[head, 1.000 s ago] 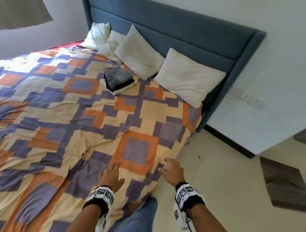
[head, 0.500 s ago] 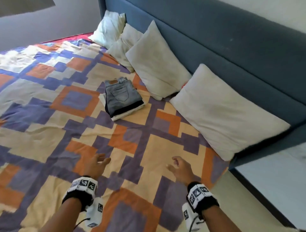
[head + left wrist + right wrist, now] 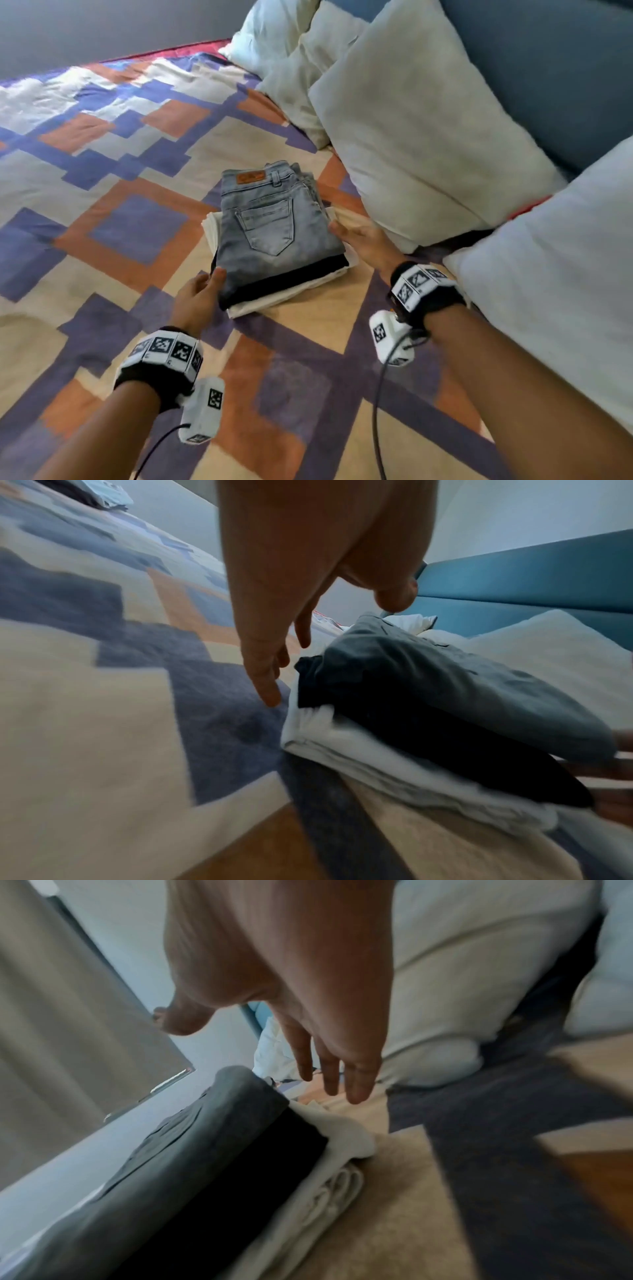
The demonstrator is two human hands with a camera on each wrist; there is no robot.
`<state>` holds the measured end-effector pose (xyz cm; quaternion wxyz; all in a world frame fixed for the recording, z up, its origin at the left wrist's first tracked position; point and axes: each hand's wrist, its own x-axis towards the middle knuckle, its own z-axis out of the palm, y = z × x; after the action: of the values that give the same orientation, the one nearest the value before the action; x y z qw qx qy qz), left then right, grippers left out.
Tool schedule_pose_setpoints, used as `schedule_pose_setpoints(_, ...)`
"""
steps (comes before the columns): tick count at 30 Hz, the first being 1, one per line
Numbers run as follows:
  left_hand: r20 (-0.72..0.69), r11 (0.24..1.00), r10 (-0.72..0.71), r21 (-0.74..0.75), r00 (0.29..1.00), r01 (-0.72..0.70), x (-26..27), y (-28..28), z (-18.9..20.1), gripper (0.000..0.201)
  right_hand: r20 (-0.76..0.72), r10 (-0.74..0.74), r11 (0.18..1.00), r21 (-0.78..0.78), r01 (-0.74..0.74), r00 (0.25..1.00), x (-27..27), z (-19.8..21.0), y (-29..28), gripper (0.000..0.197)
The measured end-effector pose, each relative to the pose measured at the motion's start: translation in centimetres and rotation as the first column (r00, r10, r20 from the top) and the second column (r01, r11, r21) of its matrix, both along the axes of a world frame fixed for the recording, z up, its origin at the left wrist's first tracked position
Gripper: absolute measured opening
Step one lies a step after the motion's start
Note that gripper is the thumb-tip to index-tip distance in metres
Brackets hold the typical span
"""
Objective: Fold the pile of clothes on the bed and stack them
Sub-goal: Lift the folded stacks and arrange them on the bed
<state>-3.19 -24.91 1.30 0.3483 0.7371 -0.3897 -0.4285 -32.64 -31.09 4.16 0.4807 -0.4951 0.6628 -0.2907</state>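
A stack of folded clothes sits on the patterned bedspread point(image 3: 130, 236): grey jeans point(image 3: 270, 233) on top, a black garment point(image 3: 291, 279) under them, white cloth point(image 3: 263, 301) at the bottom. My left hand point(image 3: 200, 294) is at the stack's near left corner, fingers straight, thumb by the jeans' edge. My right hand point(image 3: 359, 240) is at the stack's right side, fingers extended. In the left wrist view the left fingers point(image 3: 267, 680) point down beside the stack point(image 3: 411, 696). The right wrist view shows straight fingers point(image 3: 356, 1074) just past the stack point(image 3: 205, 1164). Neither hand grips anything.
Several white pillows point(image 3: 411, 113) lean on the blue headboard point(image 3: 548, 68) just right of the stack. Another pillow point(image 3: 565, 274) lies beside my right forearm. Open bedspread stretches to the left.
I have come closer to the stack. Both hands reached forward from the bed's near part and now flank the folded clothes on either side.
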Motion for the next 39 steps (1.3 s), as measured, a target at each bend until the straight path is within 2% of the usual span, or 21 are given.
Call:
schedule_pose_setpoints(2,-0.078,0.998,0.048,0.030,0.996,-0.046,0.2,-2.8,-2.3,0.085,0.100,0.009,0.999,0.032,-0.013,0.995,1.1,-1.6,-2.9,0.082)
schedule_pose_setpoints(4,-0.223,0.991,0.129,0.053,0.966,-0.120,-0.2,-4.6,-3.9,0.099,0.154,0.018,0.990,0.133,-0.039,0.988,2.1,-4.0,-4.7,0.083)
schedule_pose_setpoints(5,-0.268,0.986,0.165,0.059,0.949,-0.155,-0.4,-5.2,-4.7,0.108,0.159,0.013,0.983,0.179,-0.042,0.987,2.5,-5.2,-5.3,0.094)
schedule_pose_setpoints(7,-0.245,0.974,0.224,0.091,0.943,-0.207,0.0,-5.7,-6.6,0.130,0.101,-0.029,0.978,0.208,0.007,0.994,2.8,-7.5,-6.0,0.120)
schedule_pose_setpoints(9,-0.242,0.973,0.219,0.129,0.945,-0.193,0.9,-6.0,-7.8,0.126,0.107,-0.039,0.980,0.197,0.017,0.994,2.4,-9.1,-6.3,0.116)
schedule_pose_setpoints(13,-0.273,0.960,0.213,0.236,0.938,-0.149,1.5,-5.7,-6.5,0.104,0.169,-0.059,0.969,0.248,0.016,0.984,2.5,-6.2,-5.2,0.089)
schedule_pose_setpoints(15,-0.349,0.944,0.177,0.325,0.920,-0.058,1.0,-3.9,-5.2,0.097,0.181,-0.023,0.952,0.306,-0.034,0.983,1.7,-5.0,-3.8,0.078)
schedule_pose_setpoints(16,-0.415,0.927,0.177,0.375,0.892,-0.010,0.3,-2.2,-4.1,0.087,0.197,0.007,0.933,0.352,-0.078,0.980,1.1,-4.3,-2.6,0.067)
schedule_pose_setpoints(18,-0.507,0.901,0.197,0.431,0.839,0.049,-1.3,2.2,-1.9,0.051,0.269,0.072,0.885,0.427,-0.186,0.961,-0.4,-3.1,0.7,0.042)
schedule_pose_setpoints(19,-0.508,0.888,0.209,0.457,0.835,0.055,-2.0,4.7,-0.9,0.038,0.301,0.098,0.855,0.462,-0.235,0.948,-1.3,-2.3,2.8,0.036)
schedule_pose_setpoints(20,-0.512,0.880,0.206,0.470,0.834,0.071,-2.6,7.2,-0.3,0.034,0.306,0.119,0.831,0.490,-0.264,0.944,-2.0,-2.0,4.9,0.042)
schedule_pose_setpoints(21,-0.537,0.875,0.209,0.476,0.817,0.089,-2.8,9.9,0.4,0.038,0.309,0.126,0.810,0.517,-0.278,0.943,-2.9,-1.8,7.3,0.052)
schedule_pose_setpoints(23,-0.618,0.875,0.178,0.455,0.766,0.164,-2.6,14.5,1.0,0.065,0.373,0.123,0.763,0.557,-0.328,0.920,-4.4,-1.5,12.2,0.049)
schedule_pose_setpoints(25,-0.620,0.834,0.143,0.495,0.771,0.244,-2.1,18.0,1.2,0.099,0.428,0.128,0.701,0.599,-0.387,0.895,-5.6,-1.9,16.7,0.057)
schedule_pose_setpoints(27,-0.589,0.801,0.089,0.521,0.803,0.294,-2.5,20.6,1.5,0.111,0.435,0.125,0.674,0.622,-0.398,0.892,-6.1,-2.0,20.2,0.079)
schedule_pose_setpoints(29,-0.524,0.838,0.084,0.497,0.848,0.224,-3.2,21.2,1.3,0.108,0.432,0.061,0.755,0.570,-0.325,0.900,-6.0,-2.6,22.0,0.092)
schedule_pose_setpoints(32,-0.445,0.920,0.137,0.389,0.885,0.053,-4.0,20.3,0.4,0.112,0.499,-0.120,0.856,0.490,-0.164,0.858,-4.3,-3.3,22.2,0.102)
schedule_pose_setpoints(34,-0.372,0.944,0.085,0.327,0.924,0.044,-5.2,20.5,0.5,0.096,0.483,-0.150,0.894,0.439,-0.090,0.863,-3.2,-3.5,22.4,0.103)
schedule_pose_setpoints(36,-0.320,0.943,0.114,0.333,0.940,-0.001,-5.5,20.6,0.2,0.070,0.460,-0.183,0.908,0.418,-0.031,0.869,-2.3,-4.0,22.7,0.100)
schedule_pose_setpoints(37,-0.313,0.941,0.139,0.336,0.940,-0.027,-5.6,20.7,0.0,0.067,0.451,-0.206,0.910,0.414,0.002,0.868,-2.0,-3.9,22.8,0.094)
schedule_pose_setpoints(39,-0.318,0.939,0.171,0.338,0.932,-0.058,-5.8,21.2,0.4,0.088,0.428,-0.234,0.909,0.414,0.041,0.873,-1.8,-3.1,23.5,0.072)
